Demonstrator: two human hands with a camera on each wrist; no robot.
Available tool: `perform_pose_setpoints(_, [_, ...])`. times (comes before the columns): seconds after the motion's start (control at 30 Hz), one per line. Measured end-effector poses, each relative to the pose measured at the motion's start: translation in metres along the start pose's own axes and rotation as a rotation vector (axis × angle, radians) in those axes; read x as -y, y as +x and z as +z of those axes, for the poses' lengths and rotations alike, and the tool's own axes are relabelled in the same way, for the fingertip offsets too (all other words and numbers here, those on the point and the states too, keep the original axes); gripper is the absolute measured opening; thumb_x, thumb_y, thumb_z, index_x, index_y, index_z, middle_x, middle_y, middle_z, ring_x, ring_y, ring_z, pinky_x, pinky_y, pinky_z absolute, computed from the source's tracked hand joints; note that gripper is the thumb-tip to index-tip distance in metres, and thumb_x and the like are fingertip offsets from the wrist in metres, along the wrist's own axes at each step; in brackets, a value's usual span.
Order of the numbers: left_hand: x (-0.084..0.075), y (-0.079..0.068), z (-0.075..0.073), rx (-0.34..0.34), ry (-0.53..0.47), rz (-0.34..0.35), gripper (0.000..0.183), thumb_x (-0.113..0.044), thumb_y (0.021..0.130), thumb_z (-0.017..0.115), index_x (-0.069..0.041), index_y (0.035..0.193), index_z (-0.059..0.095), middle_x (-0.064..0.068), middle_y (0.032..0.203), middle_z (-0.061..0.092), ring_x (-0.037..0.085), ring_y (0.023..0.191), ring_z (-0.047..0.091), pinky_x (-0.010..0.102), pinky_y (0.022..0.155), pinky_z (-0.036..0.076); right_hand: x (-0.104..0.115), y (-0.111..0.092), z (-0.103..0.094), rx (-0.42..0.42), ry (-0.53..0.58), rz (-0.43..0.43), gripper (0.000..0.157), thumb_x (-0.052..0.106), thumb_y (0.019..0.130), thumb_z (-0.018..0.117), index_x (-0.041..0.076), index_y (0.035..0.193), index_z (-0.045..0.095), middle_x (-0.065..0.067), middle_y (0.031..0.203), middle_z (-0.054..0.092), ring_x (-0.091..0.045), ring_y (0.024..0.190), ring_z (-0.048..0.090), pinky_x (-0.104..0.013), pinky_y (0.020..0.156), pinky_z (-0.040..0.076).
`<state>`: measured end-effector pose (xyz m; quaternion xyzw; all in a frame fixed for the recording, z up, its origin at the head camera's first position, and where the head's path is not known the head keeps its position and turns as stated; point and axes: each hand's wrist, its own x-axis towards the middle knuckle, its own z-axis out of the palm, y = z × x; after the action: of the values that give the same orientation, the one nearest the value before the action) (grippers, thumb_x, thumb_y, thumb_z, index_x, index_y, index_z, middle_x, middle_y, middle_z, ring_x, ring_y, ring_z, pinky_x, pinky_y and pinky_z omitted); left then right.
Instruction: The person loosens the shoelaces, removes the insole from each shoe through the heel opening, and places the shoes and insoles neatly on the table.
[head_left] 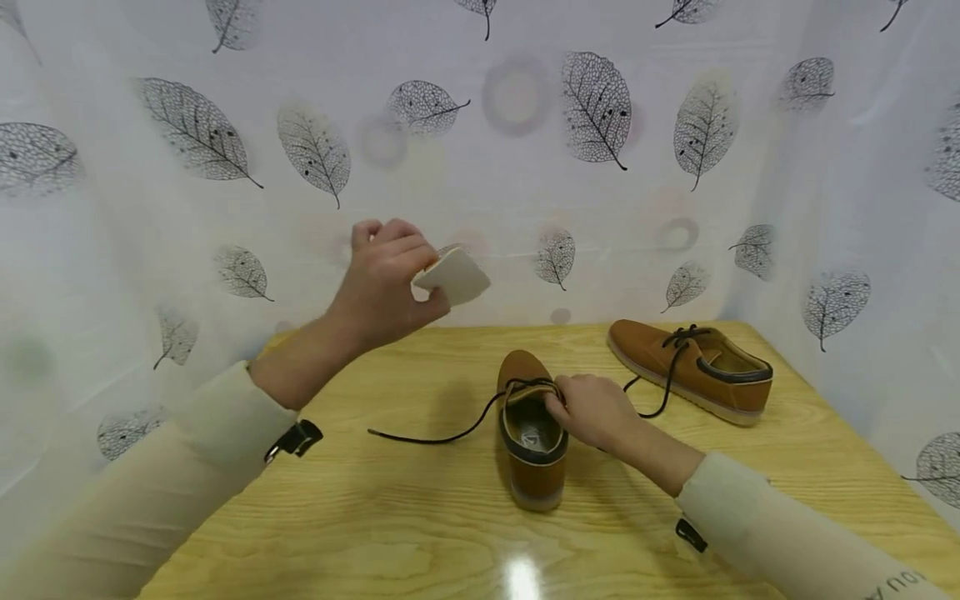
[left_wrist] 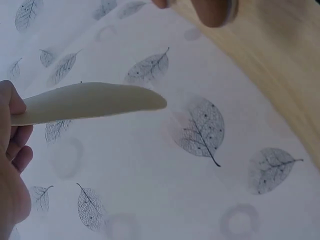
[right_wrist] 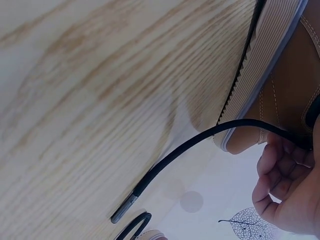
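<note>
My left hand point(head_left: 386, 279) is raised above the table and pinches a thin cream insole point(head_left: 459, 277) between thumb and fingers. Seen nearly edge-on in the left wrist view, the insole point(left_wrist: 95, 102) is long and slightly curved. A brown lace-up shoe point(head_left: 536, 479) stands on the table, toe pointing away, its opening up and some print visible inside. My right hand point(head_left: 596, 408) grips this shoe at the right side of its opening, near the tongue. Its black lace point(head_left: 450, 439) trails left across the wood; another lace end point(right_wrist: 195, 140) hangs beside my right hand point(right_wrist: 295, 190).
A second brown shoe point(head_left: 697, 375), its black laces tied and hanging, stands at the back right. The light wooden table point(head_left: 322, 508) ends at the back against a white curtain point(head_left: 465, 183) printed with leaves, which also runs along both sides.
</note>
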<state>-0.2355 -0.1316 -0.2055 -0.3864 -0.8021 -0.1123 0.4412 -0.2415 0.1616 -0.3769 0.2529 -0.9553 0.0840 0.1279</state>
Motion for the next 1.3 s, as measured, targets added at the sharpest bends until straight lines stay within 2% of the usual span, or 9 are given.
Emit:
perform_pose_setpoints(0.2, [0.021,-0.015,-0.011,0.016,0.079,0.012,0.006,-0.009,0.074,0.069,-0.006,0.076,0.064,0.008,0.077,0.068,0.029,0.088,0.055,0.056,0.086,0.029,0.003,0.0,-0.003,-0.015,-0.003,-0.034,0.034,0.027,0.098,0.055,0.019,0.066,0.046,0.006,0.054,0.04,-0.01,0.046,0.036,-0.026,0.047,0.031])
perform_pose_setpoints(0.47, [0.044,-0.043,-0.014,0.077,0.144,0.045,0.013,-0.008,0.073,0.074,-0.008,0.075,0.062,0.006,0.077,0.066,0.029,0.09,0.054,0.058,0.087,0.028,-0.002,0.0,-0.012,-0.175,-0.114,-0.16,0.041,0.017,0.097,0.054,0.019,0.06,0.037,0.008,0.049,0.028,-0.007,0.042,0.021,-0.023,0.044,0.019])
perform_pose_setpoints(0.57, [0.052,-0.054,-0.013,0.101,0.167,0.052,0.016,-0.008,0.071,0.076,-0.008,0.075,0.06,0.006,0.076,0.065,0.03,0.09,0.053,0.058,0.087,0.028,-0.009,0.002,-0.023,-0.223,-0.104,-0.173,0.039,0.014,0.097,0.052,0.018,0.061,0.038,0.008,0.05,0.028,-0.007,0.043,0.019,-0.025,0.046,0.021])
perform_pose_setpoints(0.73, [0.063,-0.072,-0.012,0.127,0.185,0.057,0.017,-0.007,0.07,0.076,-0.007,0.075,0.06,0.007,0.076,0.064,0.031,0.089,0.053,0.058,0.086,0.029,-0.024,0.007,-0.05,-0.257,-0.077,-0.161,0.037,0.013,0.097,0.049,0.017,0.062,0.038,0.006,0.051,0.03,-0.01,0.045,0.022,-0.028,0.049,0.026])
perform_pose_setpoints(1.03, [0.078,-0.102,-0.01,0.16,0.232,0.051,0.027,-0.007,0.065,0.085,-0.006,0.078,0.062,0.01,0.081,0.066,0.033,0.088,0.055,0.059,0.083,0.032,-0.06,0.006,-0.093,-0.208,-0.114,-0.099,0.031,0.013,0.098,0.047,0.014,0.067,0.041,0.002,0.054,0.036,-0.015,0.047,0.034,-0.033,0.049,0.035])
perform_pose_setpoints(1.17, [0.084,-0.118,-0.008,0.18,0.254,0.04,0.035,-0.008,0.06,0.092,-0.005,0.082,0.065,0.011,0.084,0.067,0.034,0.089,0.055,0.058,0.083,0.033,-0.078,0.002,-0.115,-0.165,-0.139,-0.04,0.03,0.015,0.099,0.046,0.013,0.07,0.043,0.0,0.056,0.04,-0.018,0.051,0.041,-0.038,0.052,0.04])
perform_pose_setpoints(1.3, [0.092,-0.135,-0.004,0.204,0.292,0.039,0.041,-0.012,0.057,0.094,-0.005,0.085,0.066,0.012,0.086,0.067,0.035,0.089,0.056,0.057,0.083,0.034,-0.095,-0.006,-0.138,-0.11,-0.165,0.031,0.029,0.017,0.102,0.041,0.012,0.073,0.042,-0.002,0.06,0.042,-0.02,0.056,0.043,-0.04,0.056,0.041])
